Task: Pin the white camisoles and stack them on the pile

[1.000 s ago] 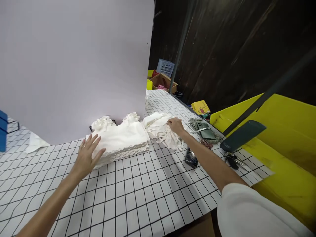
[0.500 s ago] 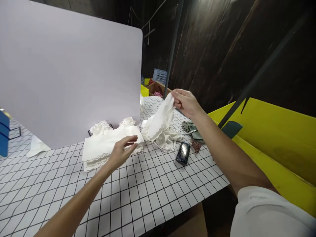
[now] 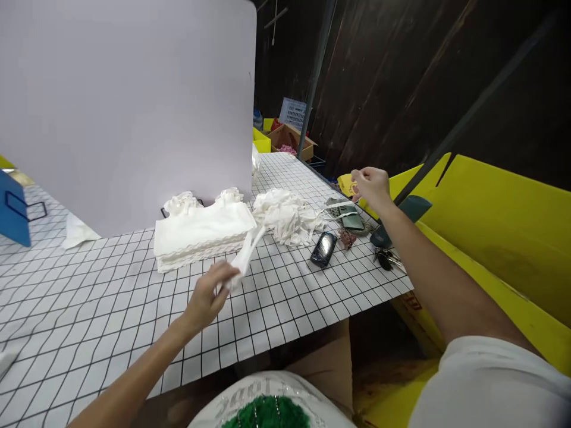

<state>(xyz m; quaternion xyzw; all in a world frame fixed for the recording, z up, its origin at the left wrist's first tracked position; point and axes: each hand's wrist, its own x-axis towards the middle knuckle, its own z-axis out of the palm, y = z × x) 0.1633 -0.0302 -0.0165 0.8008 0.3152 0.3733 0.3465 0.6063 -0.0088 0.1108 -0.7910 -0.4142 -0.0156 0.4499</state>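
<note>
A table [image 3: 285, 309] covered in a white sheet with a black grid runs from the near left to the far right, backed by a pale lilac board [image 3: 129, 101] on the left and a dark plank wall on the right; a yellow bin [image 3: 504, 238] stands just beside the table's right edge. The white garment [image 3: 250, 249] is drawn out into a long narrow band above the table, its long axis running from the near left up to the far right, thin strap end toward the right. It looks soft, plain white and twisted. The left hand [image 3: 209, 297] has its fingers closed on the garment's near end; the right hand [image 3: 370, 185] pinches the strap end with fingers closed. A neat stack of folded white garments [image 3: 200, 238] lies at the board's foot, with a loose white heap [image 3: 285, 215] just right of it. A black phone [image 3: 323, 249] and keys [image 3: 387, 258] lie near the right edge
</note>
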